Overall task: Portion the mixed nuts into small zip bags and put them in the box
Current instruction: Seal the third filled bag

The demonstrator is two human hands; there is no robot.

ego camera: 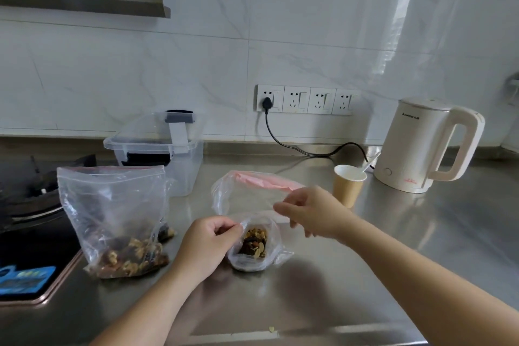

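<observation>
Small zip bag (254,244), part-filled with mixed nuts, stands on the steel counter (365,275) directly between the two hands, mouth upward. Its long axis runs roughly vertical, leaning slightly toward the viewer; the open mouth runs left to right, from one hand across to the other.

Left hand (206,244) touches the bag's left side, fingers curled and pinching the left edge of the mouth. Right hand (311,212) hangs just above and to the right of the mouth, thumb and fingers bent around thin clear plastic; whether this is the small bag's own right lip or an edge of the pink-sealed spare bags (252,188) lying just behind cannot be told. The left hand is the nearer to the bag and bears it.

Judged step: drawing the mouth taut for sealing, which calls for the hands to part along the left-right line of the zip.

Large stock bag (118,222) stands just beyond the left hand, near enough to be brushed by a leftward pull. The clear box (157,154) sits ahead and to the left of both hands, behind the stock bag, lid raised. A paper cup (348,185) stands just beyond the right hand, a kettle (424,146) farther right. Bare counter lies nearer the viewer than both hands.
</observation>
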